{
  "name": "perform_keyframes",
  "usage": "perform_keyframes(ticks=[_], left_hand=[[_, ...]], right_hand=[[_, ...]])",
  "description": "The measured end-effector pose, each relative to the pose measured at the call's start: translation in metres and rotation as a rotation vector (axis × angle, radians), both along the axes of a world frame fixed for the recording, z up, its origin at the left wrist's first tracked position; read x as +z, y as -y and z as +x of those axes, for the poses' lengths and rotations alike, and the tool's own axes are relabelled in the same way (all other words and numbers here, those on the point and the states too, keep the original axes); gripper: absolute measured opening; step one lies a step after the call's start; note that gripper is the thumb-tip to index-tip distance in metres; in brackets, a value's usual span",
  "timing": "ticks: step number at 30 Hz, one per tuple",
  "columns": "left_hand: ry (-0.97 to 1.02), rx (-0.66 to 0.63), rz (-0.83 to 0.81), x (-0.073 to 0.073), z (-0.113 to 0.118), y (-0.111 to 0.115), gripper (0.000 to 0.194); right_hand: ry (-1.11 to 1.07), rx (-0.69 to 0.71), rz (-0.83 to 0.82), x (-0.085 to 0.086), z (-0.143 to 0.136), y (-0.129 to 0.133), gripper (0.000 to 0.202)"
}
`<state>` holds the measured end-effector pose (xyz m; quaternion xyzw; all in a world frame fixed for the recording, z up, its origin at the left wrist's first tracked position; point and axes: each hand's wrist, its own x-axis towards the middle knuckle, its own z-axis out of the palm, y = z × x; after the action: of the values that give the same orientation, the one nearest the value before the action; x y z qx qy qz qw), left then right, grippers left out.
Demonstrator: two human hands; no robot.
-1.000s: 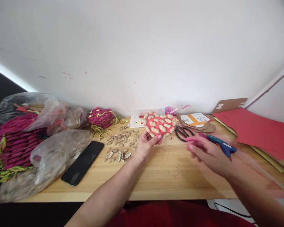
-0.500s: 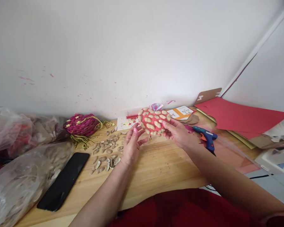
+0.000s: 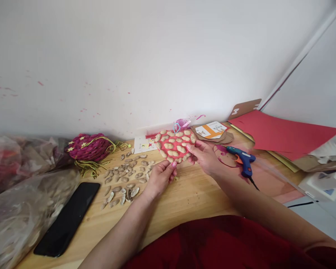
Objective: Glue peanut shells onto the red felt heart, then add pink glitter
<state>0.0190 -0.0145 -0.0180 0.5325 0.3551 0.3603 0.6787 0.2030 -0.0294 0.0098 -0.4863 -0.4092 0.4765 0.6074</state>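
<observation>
A red card craft (image 3: 177, 145), its face covered with peanut shells, is held up above the wooden table between both hands. My left hand (image 3: 161, 176) pinches its lower edge between thumb and fingers. On its right edge, my right hand (image 3: 204, 156) is closed, with the thumb over the front and the fingers behind. A light blue loop (image 3: 177, 128) shows at the craft's top edge. Loose peanut shells (image 3: 125, 172) lie scattered on the table left of my left hand.
A black phone (image 3: 68, 218) and plastic bags (image 3: 44, 198) lie at the left, near a purple braided bundle (image 3: 89, 146) with yellow stars. To the right are a blue glue gun (image 3: 245, 162), red paper sheets (image 3: 285, 134) and brown card pieces (image 3: 226, 138).
My left hand has gone from open fingers beside the craft to a pinch on its lower edge. The craft appears slightly lower and turned a little.
</observation>
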Motion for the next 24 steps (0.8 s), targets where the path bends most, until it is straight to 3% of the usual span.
perform_keyframes(ticks=[4,8,16,18,21,24], left_hand=[[-0.056,-0.070,0.094,0.001,-0.001,0.003,0.052],[-0.032,-0.145,0.083,-0.001,0.000,0.005,0.052],[-0.134,-0.285,0.013,-0.001,0.000,0.008,0.054],[-0.085,-0.246,0.030,0.003,0.001,0.009,0.051],[0.129,-0.034,0.048,0.009,0.002,0.011,0.034],[0.340,0.038,-0.043,0.015,0.002,0.012,0.062]], right_hand=[[0.041,-0.006,-0.001,0.003,0.004,0.007,0.040],[0.058,-0.091,0.069,0.012,0.017,0.011,0.033],[0.022,-0.555,0.377,0.063,0.064,0.019,0.022],[0.063,-0.556,0.375,0.067,0.065,0.026,0.016],[0.149,-0.460,0.308,0.063,0.056,0.038,0.012],[0.194,-0.339,0.253,0.051,0.042,0.045,0.016]])
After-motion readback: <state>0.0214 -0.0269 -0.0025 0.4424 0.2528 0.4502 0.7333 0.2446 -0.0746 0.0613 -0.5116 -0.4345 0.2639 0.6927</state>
